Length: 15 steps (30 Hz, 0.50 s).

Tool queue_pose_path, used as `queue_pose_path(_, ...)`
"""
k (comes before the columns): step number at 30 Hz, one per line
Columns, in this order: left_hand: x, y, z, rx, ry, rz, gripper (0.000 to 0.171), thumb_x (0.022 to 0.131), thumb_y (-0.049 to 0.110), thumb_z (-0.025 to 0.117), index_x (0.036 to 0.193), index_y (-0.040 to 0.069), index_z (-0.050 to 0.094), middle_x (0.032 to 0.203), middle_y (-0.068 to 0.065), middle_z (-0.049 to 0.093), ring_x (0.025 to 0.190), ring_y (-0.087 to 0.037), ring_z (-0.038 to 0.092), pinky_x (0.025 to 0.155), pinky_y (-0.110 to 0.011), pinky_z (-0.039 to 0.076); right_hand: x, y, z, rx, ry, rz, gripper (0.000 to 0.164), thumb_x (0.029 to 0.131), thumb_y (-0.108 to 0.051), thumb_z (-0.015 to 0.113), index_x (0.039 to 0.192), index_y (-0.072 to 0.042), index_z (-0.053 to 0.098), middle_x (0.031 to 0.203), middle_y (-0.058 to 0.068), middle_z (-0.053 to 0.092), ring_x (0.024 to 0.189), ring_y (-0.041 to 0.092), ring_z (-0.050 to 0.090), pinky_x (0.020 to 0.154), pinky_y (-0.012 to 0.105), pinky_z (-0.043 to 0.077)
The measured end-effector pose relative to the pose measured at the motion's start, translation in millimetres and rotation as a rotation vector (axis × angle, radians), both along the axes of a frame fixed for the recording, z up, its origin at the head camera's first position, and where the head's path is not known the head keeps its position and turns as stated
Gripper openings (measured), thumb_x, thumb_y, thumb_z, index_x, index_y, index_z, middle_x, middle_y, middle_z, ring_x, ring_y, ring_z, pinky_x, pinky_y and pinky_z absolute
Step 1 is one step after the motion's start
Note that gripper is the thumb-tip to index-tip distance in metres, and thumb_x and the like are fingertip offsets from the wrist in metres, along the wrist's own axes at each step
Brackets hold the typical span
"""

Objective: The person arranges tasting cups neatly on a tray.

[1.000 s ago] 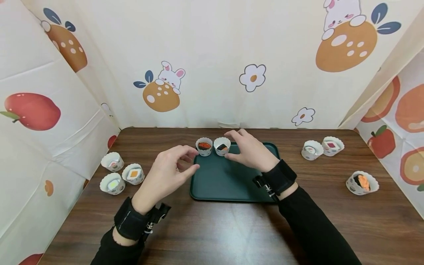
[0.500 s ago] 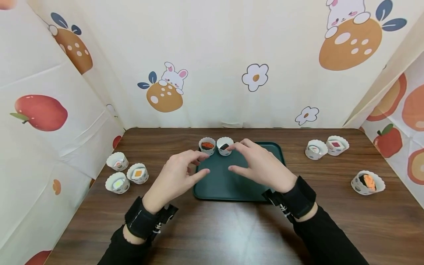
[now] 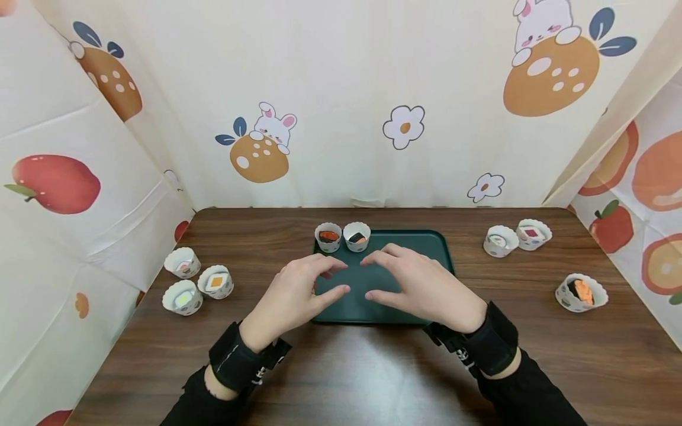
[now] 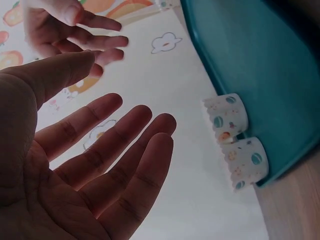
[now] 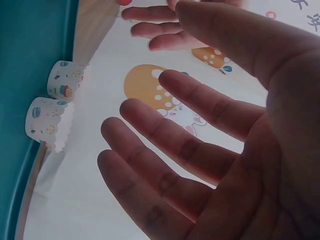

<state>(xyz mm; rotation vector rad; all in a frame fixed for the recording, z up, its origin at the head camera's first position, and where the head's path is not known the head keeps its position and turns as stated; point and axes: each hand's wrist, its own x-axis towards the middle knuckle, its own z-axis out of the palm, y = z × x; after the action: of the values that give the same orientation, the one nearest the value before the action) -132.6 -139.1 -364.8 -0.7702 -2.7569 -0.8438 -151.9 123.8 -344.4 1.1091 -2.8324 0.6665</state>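
My left hand (image 3: pixel 298 291) and right hand (image 3: pixel 428 289) hover over the dark green tray (image 3: pixel 410 238), facing each other with a gap between them. Both have relaxed, slightly bent fingers and hold nothing; the wrist views show the bare palms. At the tray's back left corner two white paper cups sit side by side. The left cup (image 3: pixel 328 245) contains a red-topped sushi piece (image 3: pixel 328 235), the other cup (image 3: pixel 358 246) a black and orange sushi piece (image 3: pixel 357 238). Both cups stand just beyond my left fingertips.
On the table's left side stand three sushi cups: a back cup (image 3: pixel 182 271), a front cup (image 3: pixel 183 308) and one with an orange square (image 3: pixel 215 281). Two cups (image 3: pixel 501 249) adjoin at back right; another, with orange-topped sushi (image 3: pixel 582 291), stands nearer. Printed curtains (image 3: pixel 341 77) enclose the table.
My right hand has drawn back from beside the black and orange sushi's cup, toward me and rightward. My left hand has shifted right and slightly toward me. The cups keep their places.
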Motion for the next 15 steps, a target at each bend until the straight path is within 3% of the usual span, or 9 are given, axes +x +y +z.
queue_pose_path(8, -2.4, -16.0, 5.8, -0.088, -0.001, 0.058, 0.035, 0.094, 0.031, 0.085, 0.125, 0.018, 0.077, 0.108, 0.003, 0.076, 0.095, -0.014, 0.072, 0.076, -0.03, 0.058, 10.7, 3.9, 7.6, 0.018, -0.001, 0.022, 0.046, 0.095, -0.041, 0.083, 0.135, -0.023, 0.07, 0.123, -0.006, 0.071, 0.091, 0.004, 0.066, 0.077, 0.025, 0.056)
queue_pose_path(15, -12.9, -43.8, 12.8, -0.128, 0.013, 0.132, 0.033, 0.094, 0.028, 0.084, 0.124, 0.015, 0.076, 0.112, -0.003, 0.077, 0.1, -0.023, 0.076, 0.077, -0.043, 0.063, 22.7, 7.3, 16.1, 0.014, -0.025, 0.037, 0.042, 0.097, -0.041, 0.08, 0.135, -0.027, 0.07, 0.122, -0.011, 0.07, 0.093, 0.002, 0.065, 0.078, 0.025, 0.055)
